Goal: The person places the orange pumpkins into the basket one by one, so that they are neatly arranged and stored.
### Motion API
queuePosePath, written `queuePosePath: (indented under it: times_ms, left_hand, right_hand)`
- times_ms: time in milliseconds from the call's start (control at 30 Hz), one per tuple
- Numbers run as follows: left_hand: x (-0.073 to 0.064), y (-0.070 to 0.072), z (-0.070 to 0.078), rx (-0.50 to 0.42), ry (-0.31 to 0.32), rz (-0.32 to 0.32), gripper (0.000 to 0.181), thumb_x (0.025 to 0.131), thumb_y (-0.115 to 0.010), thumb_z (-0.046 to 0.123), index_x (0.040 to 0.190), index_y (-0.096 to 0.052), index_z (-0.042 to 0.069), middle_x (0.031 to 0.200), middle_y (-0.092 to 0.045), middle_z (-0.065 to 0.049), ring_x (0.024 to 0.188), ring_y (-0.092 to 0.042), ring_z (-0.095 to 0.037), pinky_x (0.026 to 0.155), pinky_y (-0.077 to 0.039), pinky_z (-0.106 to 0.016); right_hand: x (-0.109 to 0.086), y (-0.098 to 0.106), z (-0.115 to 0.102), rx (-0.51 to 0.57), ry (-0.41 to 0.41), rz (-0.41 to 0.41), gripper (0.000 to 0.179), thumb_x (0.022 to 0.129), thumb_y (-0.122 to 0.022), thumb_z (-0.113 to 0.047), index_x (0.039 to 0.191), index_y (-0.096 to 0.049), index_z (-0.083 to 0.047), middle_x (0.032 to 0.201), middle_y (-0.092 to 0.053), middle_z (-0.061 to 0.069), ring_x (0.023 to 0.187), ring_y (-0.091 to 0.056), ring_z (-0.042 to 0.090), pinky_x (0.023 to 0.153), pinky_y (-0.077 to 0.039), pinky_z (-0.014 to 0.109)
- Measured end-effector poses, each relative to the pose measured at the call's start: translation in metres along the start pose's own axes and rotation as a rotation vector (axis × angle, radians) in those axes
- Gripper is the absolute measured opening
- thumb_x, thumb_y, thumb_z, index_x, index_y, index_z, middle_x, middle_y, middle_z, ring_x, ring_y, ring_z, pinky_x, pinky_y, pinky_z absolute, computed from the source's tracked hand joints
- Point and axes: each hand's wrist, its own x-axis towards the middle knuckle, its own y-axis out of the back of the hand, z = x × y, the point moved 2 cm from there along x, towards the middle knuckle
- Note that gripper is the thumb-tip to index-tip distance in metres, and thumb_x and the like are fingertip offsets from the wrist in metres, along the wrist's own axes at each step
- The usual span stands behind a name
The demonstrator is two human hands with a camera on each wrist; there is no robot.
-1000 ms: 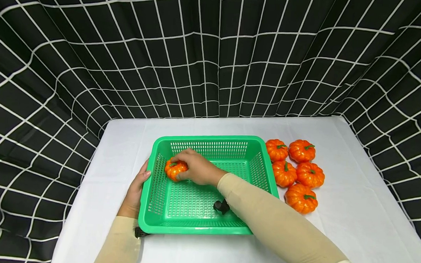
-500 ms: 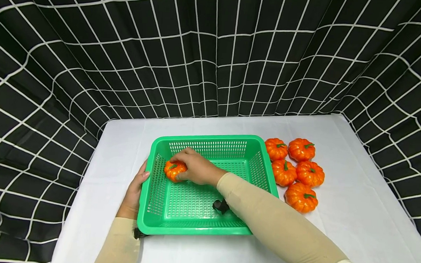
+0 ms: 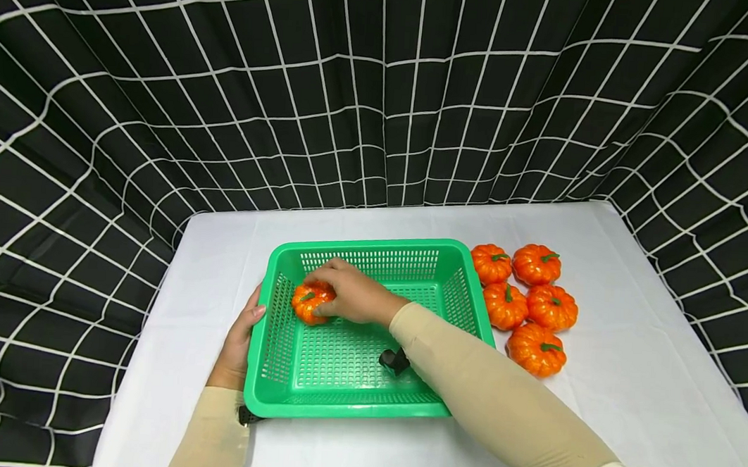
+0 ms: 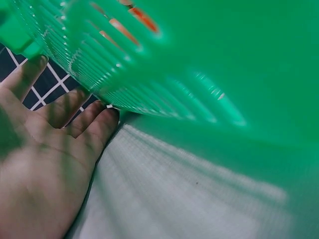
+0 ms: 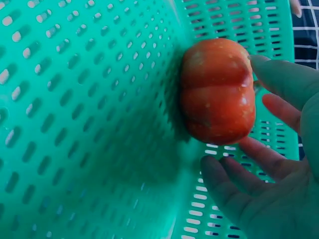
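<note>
A green plastic basket with slotted walls sits on the white-covered table. Inside it, near the left wall, lies a small orange pumpkin with a green stem. My right hand reaches in from the right and holds this pumpkin loosely, thumb and fingertips around its side. The right wrist view shows the pumpkin down on the basket floor, with some fingers spread clear of it. My left hand rests along the basket's outer left side, thumb at the rim and fingers fairly straight against the wall.
Several more orange pumpkins stand in a cluster right of the basket, the nearer ones close to its wall. White cloth covers the table. Black curtains with a white grid enclose the back and sides.
My right hand has shifted very slightly to the right, and a little more of the pumpkin's right side shows. The basket, left hand and other pumpkins stay about where they were.
</note>
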Motion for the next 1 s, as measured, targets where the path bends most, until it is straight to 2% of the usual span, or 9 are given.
queuePosePath:
  times_ms: [167, 333, 500, 667, 1000]
  left_hand:
    - [-0.001, 0.001, -0.001, 0.007, 0.011, 0.01, 0.075, 0.102, -0.031, 0.022, 0.176, -0.021, 0.03, 0.176, -0.028, -0.008, 0.145, -0.046, -0.028, 0.113, -0.047, -0.04]
    - [0.0, 0.001, -0.002, 0.025, 0.019, 0.024, 0.075, 0.102, -0.031, 0.023, 0.177, -0.019, 0.03, 0.177, -0.026, -0.005, 0.149, -0.041, -0.03, 0.114, -0.046, -0.04]
    - [0.001, 0.001, -0.002, 0.026, 0.022, 0.028, 0.075, 0.103, -0.031, 0.022, 0.177, -0.02, 0.03, 0.177, -0.026, -0.005, 0.148, -0.042, -0.03, 0.114, -0.047, -0.04]
    - [0.0, 0.001, -0.001, 0.027, 0.018, 0.033, 0.075, 0.102, -0.031, 0.022, 0.176, -0.02, 0.03, 0.177, -0.027, -0.005, 0.149, -0.041, -0.029, 0.114, -0.046, -0.04]
    - [0.001, 0.003, -0.004, 0.024, 0.012, 0.042, 0.075, 0.103, -0.031, 0.021, 0.176, -0.021, 0.028, 0.176, -0.029, -0.007, 0.144, -0.048, -0.027, 0.112, -0.048, -0.039]
  right_hand:
    - [-0.001, 0.005, -0.001, 0.005, 0.011, 0.01, 0.051, 0.098, -0.085, -0.02, 0.146, -0.068, -0.014, 0.144, -0.055, 0.011, 0.13, -0.056, 0.026, 0.106, -0.05, 0.038]
    - [-0.003, 0.012, 0.0, 0.041, 0.004, 0.023, 0.055, 0.099, -0.084, -0.022, 0.15, -0.067, -0.015, 0.152, -0.053, 0.01, 0.138, -0.052, 0.027, 0.112, -0.046, 0.042]
    - [-0.006, 0.023, -0.002, 0.092, 0.005, 0.032, 0.056, 0.1, -0.083, -0.023, 0.152, -0.065, -0.014, 0.154, -0.053, 0.01, 0.141, -0.05, 0.03, 0.114, -0.045, 0.047]
    - [-0.006, 0.029, 0.0, 0.102, 0.028, 0.048, 0.056, 0.1, -0.083, -0.023, 0.152, -0.065, -0.014, 0.151, -0.057, 0.007, 0.141, -0.051, 0.03, 0.114, -0.045, 0.047]
    - [-0.01, 0.036, 0.0, 0.184, 0.039, 0.083, 0.056, 0.099, -0.083, -0.021, 0.151, -0.065, -0.012, 0.149, -0.058, 0.011, 0.126, -0.058, 0.038, 0.1, -0.051, 0.045]
